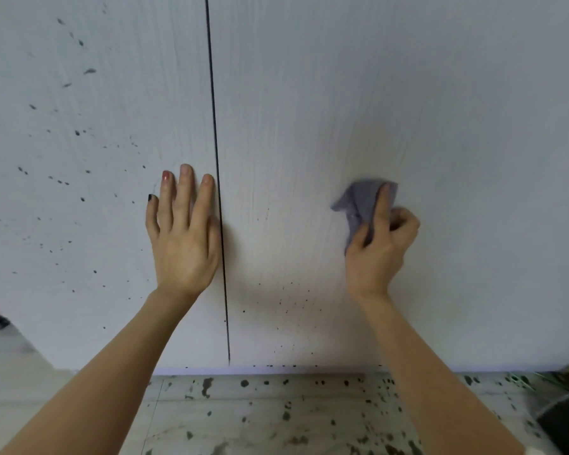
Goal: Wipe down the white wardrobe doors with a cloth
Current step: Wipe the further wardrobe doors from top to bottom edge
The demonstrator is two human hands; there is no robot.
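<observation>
Two white wardrobe doors fill the view, split by a dark vertical gap (216, 159). The left door (79, 192) carries several dark specks; the right door (440, 110) is cleaner, with specks only low down near its bottom edge. My left hand (184, 231) presses flat on the left door, fingers straight, right beside the gap. My right hand (380, 247) grips a small grey-purple cloth (362, 201) and holds it against the right door, index finger stretched over the cloth.
A speckled tiled floor (276, 415) runs below the doors. A dark round object (565, 418) sits at the bottom right corner, with something green behind it. At the far left edge the door ends beside a pale surface (0, 356).
</observation>
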